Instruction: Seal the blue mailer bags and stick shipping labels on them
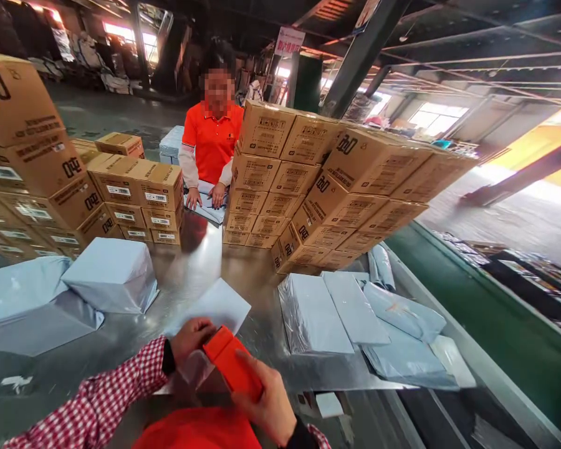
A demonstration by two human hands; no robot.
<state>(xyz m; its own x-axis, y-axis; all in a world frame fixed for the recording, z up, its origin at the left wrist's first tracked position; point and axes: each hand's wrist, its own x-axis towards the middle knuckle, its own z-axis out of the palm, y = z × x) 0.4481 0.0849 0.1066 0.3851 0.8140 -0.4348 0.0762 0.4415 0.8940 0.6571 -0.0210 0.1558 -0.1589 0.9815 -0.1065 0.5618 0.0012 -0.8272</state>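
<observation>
Gripping orange box (232, 368) both sides: left hand (189, 341) fingers clasp upper-left end, right hand (268, 405) fingers wrap lower-right end; long axis diagonal between them, above tabletop (206, 262), white mailer (217, 305) just beyond.

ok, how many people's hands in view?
4: wearer's left hand and right hand on the orange box; co-worker's two hands on a grey parcel across the table.

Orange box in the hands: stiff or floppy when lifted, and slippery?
The orange box probably stays stiff: its edges look straight and sharp. Likely light, since the right hand and left hand hold it loosely. The clear bag around one end may make it slippery.
</observation>
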